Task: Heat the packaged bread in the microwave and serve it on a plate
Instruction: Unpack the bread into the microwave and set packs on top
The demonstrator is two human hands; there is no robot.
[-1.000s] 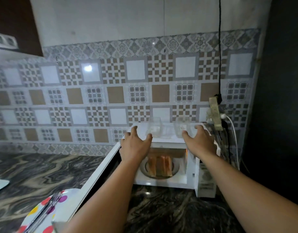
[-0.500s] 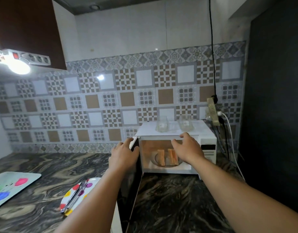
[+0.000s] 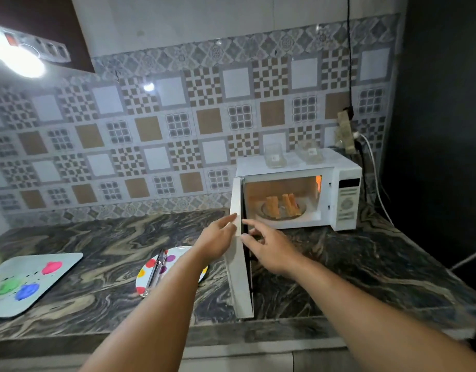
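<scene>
A white microwave [image 3: 347, 173] stands at the back right of the marble counter, lit inside. Its door [image 3: 238, 264] swings wide open toward me. Two bread slices [image 3: 283, 206] stand on the glass turntable inside. My left hand [image 3: 218, 237] rests with straight fingers on the door's outer face. My right hand [image 3: 263, 245] is just on the door's inner side, fingers spread and holding nothing. A round plate [image 3: 148, 267] with coloured dots lies left of the door, with metal tongs [image 3: 156, 272] across it.
A rectangular tray [image 3: 30, 283] with coloured blobs lies at the counter's left. Two clear plastic containers [image 3: 290, 155] sit on the microwave's top. A power strip and cables [image 3: 347, 132] hang on the wall behind it. A dark wall closes the right side.
Both hands came off the microwave's top and front and drew back to the door's edge. The view pulled away, and the door now stands wide open.
</scene>
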